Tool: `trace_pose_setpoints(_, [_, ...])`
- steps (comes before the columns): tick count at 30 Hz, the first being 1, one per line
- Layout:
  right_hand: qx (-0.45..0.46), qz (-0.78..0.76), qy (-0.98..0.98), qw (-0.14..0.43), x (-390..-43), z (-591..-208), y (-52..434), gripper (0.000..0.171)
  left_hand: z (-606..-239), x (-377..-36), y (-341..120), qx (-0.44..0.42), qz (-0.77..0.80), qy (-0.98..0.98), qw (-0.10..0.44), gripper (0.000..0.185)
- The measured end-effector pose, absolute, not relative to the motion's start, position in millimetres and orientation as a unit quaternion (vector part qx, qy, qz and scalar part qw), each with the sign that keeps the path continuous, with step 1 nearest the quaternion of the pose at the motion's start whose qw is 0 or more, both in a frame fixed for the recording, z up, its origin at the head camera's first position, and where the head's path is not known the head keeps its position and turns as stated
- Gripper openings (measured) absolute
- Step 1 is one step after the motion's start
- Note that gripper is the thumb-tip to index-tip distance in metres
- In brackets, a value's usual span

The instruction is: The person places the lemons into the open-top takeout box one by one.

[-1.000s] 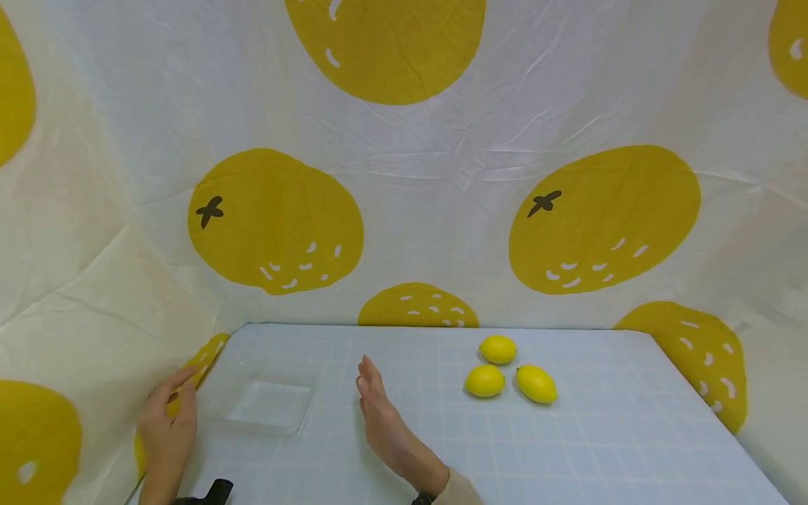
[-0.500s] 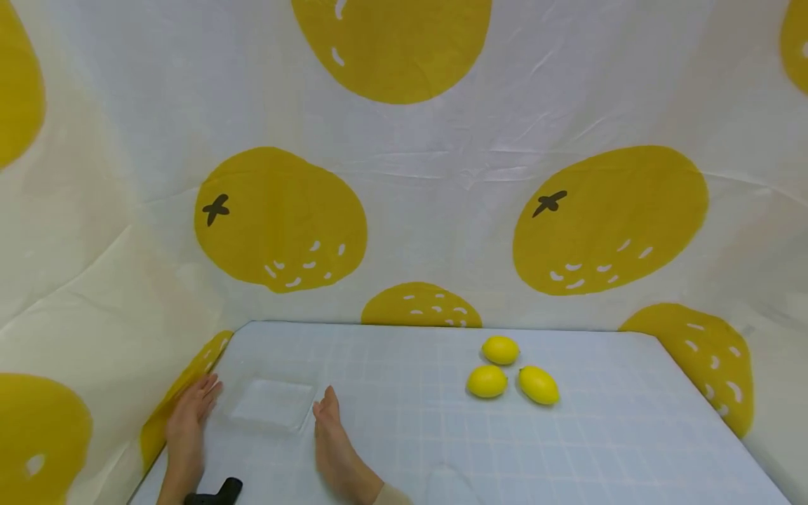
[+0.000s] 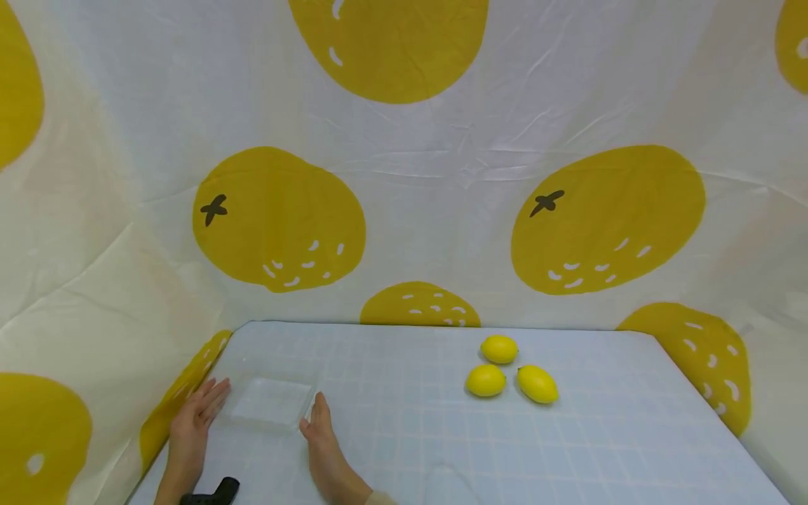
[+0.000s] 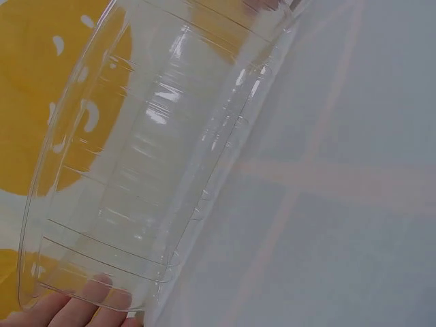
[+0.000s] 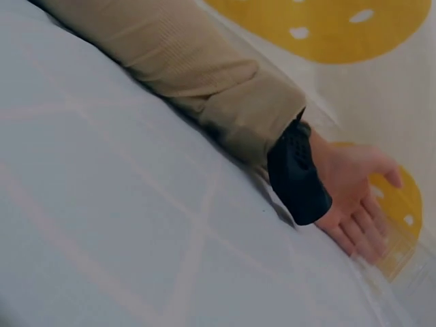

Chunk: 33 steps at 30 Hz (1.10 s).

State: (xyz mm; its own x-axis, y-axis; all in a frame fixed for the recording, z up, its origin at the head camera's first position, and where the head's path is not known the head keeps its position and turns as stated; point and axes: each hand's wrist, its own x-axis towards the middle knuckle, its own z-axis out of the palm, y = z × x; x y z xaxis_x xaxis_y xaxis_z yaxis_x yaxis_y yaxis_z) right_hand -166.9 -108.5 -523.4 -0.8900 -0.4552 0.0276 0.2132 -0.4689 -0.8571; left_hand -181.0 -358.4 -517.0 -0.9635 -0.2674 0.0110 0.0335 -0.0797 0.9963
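A clear plastic tray (image 3: 271, 401) lies flat at the table's left side. My left hand (image 3: 200, 412) lies with straight fingers along the tray's left edge, and its fingertips (image 4: 88, 300) touch the rim of the tray (image 4: 143, 170). On the other side my right hand (image 3: 318, 426) stands on its edge, fingers straight, at the tray's near right corner. The right wrist view shows the left hand (image 5: 354, 197), a black strap on its wrist, beside the tray's rim (image 5: 402, 255). Three yellow lemons (image 3: 499, 348) (image 3: 485, 380) (image 3: 537, 384) sit grouped at the right.
A light blue checked cloth (image 3: 442, 435) covers the table. White fabric printed with big yellow fruit (image 3: 278, 217) hangs behind and at both sides, close to the tray on the left. A black device (image 3: 214, 491) shows at my left wrist.
Both hands have closed in on the tray. The right hand slid left from mid-table to its right corner, and the left hand came off the side fabric to its left edge.
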Motion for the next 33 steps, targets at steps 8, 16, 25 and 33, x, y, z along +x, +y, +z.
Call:
trace_pose_setpoints(8, [-0.145,-0.852,0.469,0.184,-161.0,-523.7,-109.0,0.084,-517.2,-178.7,-357.6,0.111,-0.71,-0.69,0.087,0.071])
trace_pose_setpoints(16, [-0.174,-0.844,0.475,0.18,-159.8,-526.6,-106.1,0.084,-518.4,-179.7,-357.0,0.105,-0.699,-0.704,0.076,0.073])
trace_pose_setpoints(25, [-0.19,-0.846,0.467,0.171,-160.3,-530.2,-103.9,0.085,-520.9,-178.7,-354.7,0.084,-0.707,-0.697,0.086,0.072])
trace_pose_setpoints(33, [-0.191,-0.851,0.462,0.16,-159.2,-529.4,-102.3,0.082,-522.6,-177.4,-349.7,0.05,-0.71,-0.695,0.106,0.067])
